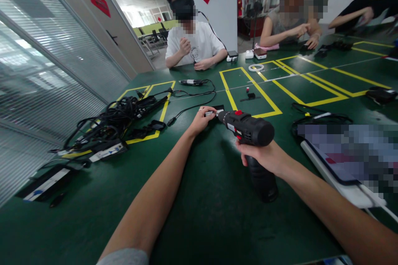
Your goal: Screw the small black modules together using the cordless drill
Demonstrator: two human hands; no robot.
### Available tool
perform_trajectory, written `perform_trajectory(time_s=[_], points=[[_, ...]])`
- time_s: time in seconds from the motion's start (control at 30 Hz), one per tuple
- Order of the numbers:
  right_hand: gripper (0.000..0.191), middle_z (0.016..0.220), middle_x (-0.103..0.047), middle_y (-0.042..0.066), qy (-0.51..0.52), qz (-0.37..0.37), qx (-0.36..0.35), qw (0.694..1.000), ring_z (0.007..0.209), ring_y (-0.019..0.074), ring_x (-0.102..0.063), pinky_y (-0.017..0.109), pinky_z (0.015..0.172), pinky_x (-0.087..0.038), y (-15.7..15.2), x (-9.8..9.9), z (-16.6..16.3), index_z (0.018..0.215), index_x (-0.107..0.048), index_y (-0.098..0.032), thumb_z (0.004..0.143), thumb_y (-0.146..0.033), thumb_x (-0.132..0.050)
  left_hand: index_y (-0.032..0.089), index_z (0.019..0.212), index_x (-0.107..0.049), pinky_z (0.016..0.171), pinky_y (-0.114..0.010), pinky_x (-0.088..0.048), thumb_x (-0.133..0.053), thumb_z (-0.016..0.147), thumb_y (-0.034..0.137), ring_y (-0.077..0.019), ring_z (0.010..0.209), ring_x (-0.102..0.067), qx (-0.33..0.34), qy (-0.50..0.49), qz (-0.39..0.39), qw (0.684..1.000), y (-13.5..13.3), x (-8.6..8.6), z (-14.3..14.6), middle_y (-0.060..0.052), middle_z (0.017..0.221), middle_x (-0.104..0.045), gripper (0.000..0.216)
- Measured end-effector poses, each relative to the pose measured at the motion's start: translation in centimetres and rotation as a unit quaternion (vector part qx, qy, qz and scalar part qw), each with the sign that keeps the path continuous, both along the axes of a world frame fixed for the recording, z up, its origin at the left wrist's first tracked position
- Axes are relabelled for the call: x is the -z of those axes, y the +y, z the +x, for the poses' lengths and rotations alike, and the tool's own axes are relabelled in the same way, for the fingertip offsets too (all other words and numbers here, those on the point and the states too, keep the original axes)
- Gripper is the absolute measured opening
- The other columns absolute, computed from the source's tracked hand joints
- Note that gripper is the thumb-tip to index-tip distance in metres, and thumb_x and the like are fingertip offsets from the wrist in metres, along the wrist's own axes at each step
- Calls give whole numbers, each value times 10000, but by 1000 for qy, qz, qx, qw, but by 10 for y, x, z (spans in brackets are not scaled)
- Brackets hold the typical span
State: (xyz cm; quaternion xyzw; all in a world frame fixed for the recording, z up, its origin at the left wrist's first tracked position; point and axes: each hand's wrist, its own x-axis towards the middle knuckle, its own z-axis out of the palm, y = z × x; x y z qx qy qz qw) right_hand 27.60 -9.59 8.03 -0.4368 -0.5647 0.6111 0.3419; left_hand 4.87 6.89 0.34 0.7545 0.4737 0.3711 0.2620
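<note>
Hands both closed: right (259, 155) wrapped around the grip of a cordless drill (245, 126), left (202, 120) pinching a small black piece (219, 108) just ahead of the chuck; contact with the bit too small to tell. Best kept square and steady, fingertips clear of the bit. Drill black with red switches, held over the worktop (202, 215), well in from the far edge. Tangled cables (124, 112) toward the left edge.
</note>
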Motion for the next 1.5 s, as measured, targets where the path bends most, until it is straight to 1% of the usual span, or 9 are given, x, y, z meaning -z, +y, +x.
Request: perform_trajectory(time_s=[0.2,0.3,0.43,0.57,0.73,0.83,1.07,1.33,1.5], points=[[43,615,-590,-21,6,4,-6,1000,498,129,-582,295,573,-438,1,0,0,777,-576,-175,740,-168,-598,178,974,-652,1016,-351,-389,-526,810,288,-210,1066,-529,0,5,4,1000,-1,-1,1,-56,1060,-609,234],[57,568,-565,-34,-2,-10,8,1000,473,133,-577,298,557,-435,1,-1,-1,767,-570,-173,726,-177,-609,168,969,-652,1002,-345,-396,-531,803,278,-207,1052,-532,1,-1,2,1000,-2,-2,1,-58,1040,-608,233],[67,583,-579,-34,4,-5,10,1000,475,126,-575,299,571,-437,1,-1,-1,773,-565,-174,720,-175,-608,168,961,-657,1002,-348,-393,-549,796,290,-208,1055,-532,1,-9,8,1000,2,3,0,-56,1032,-606,232],[56,530,-568,-33,-6,-5,5,1000,482,133,-568,297,569,-433,1,-1,0,775,-564,-176,731,-177,-598,182,961,-663,1018,-361,-380,-558,797,305,-212,1064,-528,-2,-10,13,1000,6,7,-2,-53,1045,-602,231],[67,545,-561,-32,-4,-20,12,1000,483,135,-568,301,566,-437,1,-5,-2,756,-556,-174,720,-182,-612,181,957,-662,1001,-351,-392,-550,793,278,-209,1055,-525,-1,-17,7,1000,4,6,-1,-48,1033,-605,221],[96,621,-584,-33,13,-11,19,1000,473,125,-572,301,564,-439,2,-3,-2,787,-562,-175,713,-181,-623,177,948,-661,1007,-351,-388,-549,788,267,-209,1058,-524,-3,-22,2,1000,3,4,0,-50,1031,-603,215],[56,538,-581,-34,0,0,3,1000,487,129,-571,292,574,-436,2,2,1,788,-569,-175,741,-179,-599,185,953,-662,1034,-367,-372,-553,787,277,-214,1075,-523,-4,-15,7,1000,4,5,-1,-47,1057,-607,219],[41,533,-583,-38,3,4,8,1000,472,128,-568,292,566,-425,1,3,1,769,-570,-177,740,-183,-599,179,1005,-652,980,-349,-407,-590,690,163,-213,1070,-523,8,16,20,1000,4,6,-3,-43,1080,-601,321],[22,530,-586,-26,-4,4,1,1000,490,139,-576,299,576,-430,2,4,1,773,-587,-179,752,-186,-589,182,1006,-652,948,-327,-427,-583,690,153,-199,1035,-536,4,23,27,999,3,6,-3,-46,1068,-601,324]])
